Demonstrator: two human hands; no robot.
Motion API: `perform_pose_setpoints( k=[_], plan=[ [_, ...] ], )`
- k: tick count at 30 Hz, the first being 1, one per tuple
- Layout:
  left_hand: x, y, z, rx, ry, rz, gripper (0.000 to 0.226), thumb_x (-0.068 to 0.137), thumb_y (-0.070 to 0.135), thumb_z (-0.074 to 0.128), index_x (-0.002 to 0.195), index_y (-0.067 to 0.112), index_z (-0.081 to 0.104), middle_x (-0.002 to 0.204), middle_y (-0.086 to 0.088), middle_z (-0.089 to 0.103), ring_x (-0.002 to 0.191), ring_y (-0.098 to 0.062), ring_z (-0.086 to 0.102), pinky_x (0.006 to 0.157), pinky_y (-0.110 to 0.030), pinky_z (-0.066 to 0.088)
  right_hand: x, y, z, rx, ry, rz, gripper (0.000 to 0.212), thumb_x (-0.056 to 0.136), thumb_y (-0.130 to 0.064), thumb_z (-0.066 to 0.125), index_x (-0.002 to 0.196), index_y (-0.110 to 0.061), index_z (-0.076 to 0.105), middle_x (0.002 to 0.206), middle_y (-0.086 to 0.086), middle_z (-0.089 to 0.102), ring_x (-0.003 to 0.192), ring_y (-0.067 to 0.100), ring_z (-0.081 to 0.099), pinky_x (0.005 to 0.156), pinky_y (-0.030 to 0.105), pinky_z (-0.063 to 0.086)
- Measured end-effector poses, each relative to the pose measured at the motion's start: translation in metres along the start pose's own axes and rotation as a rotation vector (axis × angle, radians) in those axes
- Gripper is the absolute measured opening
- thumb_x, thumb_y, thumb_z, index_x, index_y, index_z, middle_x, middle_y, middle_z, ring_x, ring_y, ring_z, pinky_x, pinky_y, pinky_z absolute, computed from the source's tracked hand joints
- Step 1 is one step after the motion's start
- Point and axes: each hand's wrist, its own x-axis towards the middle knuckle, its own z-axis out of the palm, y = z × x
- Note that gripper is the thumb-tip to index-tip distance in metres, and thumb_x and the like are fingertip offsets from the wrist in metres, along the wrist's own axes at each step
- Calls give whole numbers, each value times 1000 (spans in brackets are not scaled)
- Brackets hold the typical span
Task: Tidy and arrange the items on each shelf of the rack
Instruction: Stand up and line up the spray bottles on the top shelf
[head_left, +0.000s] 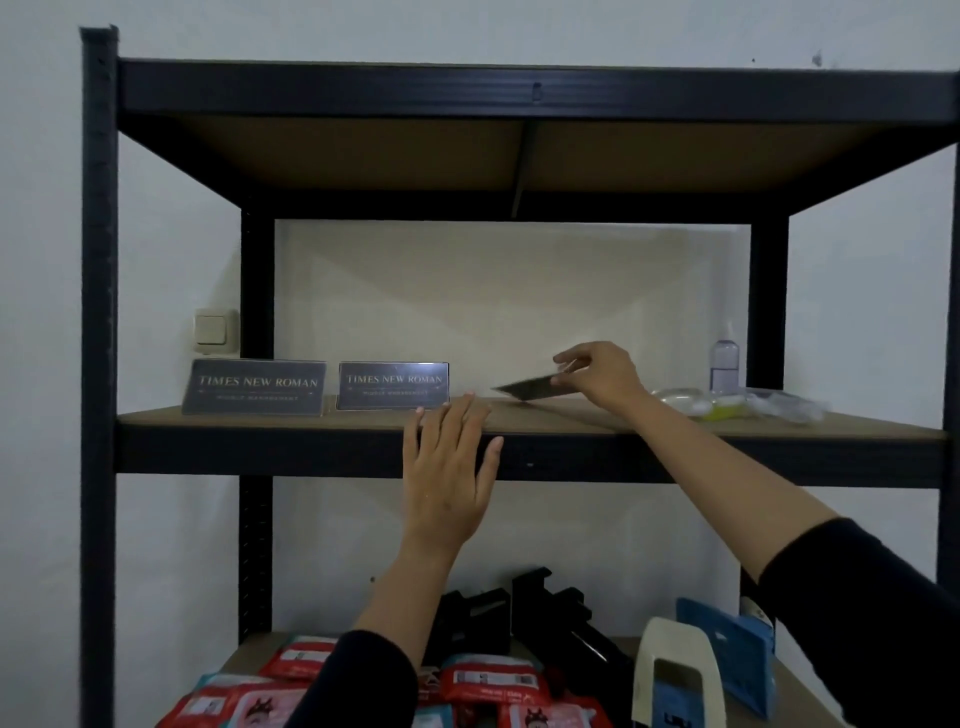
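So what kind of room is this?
Probably an office storeroom. A dark metal rack against a bare wall holds matching name signs, red packets and a clear bottle. The right hand holds another sign.

My right hand (597, 374) covered one end of the dark flat sign plate (524, 389), blurred edge-on, its print unreadable. The bottom edge cut off the red wipe packets (493, 686). Clear plastic bags (727, 402) at mid-right were too blurred to identify.

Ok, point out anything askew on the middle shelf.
The third sign, held by the right hand, is tilted nearly flat, while two signs stand upright. Plastic packets lie loosely heaped at right.
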Motion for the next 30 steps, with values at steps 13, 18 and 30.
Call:
perform_pose_setpoints(
  k=[13,18,30],
  plan=[
    [1,0,-3,4,-13,4,42,100,42,32,125,19,55,130,0,56,120,-20,50,112,-41,29,14,-2,7,216,29,246,14,91,-24,66,102,-18,72,114,7,67,109,28,62,93,48,52],
    [1,-1,-2,7,-19,7,43,99,43,31,126,19,55,130,0,56,119,-21,51,112,-41,28,13,-8,6,274,-123,346,22,98,-18,56,115,-7,63,111,13,62,98,27,60,90,43,54],
    [5,14,-3,-40,54,-45,39,95,42,36,112,16,60,122,-2,60,112,-23,54,109,-48,28,-24,-3,-22,13,100,96,46,86,-9,65,130,-7,50,110,14,59,91,18,53,76,21,39]
  ],
)
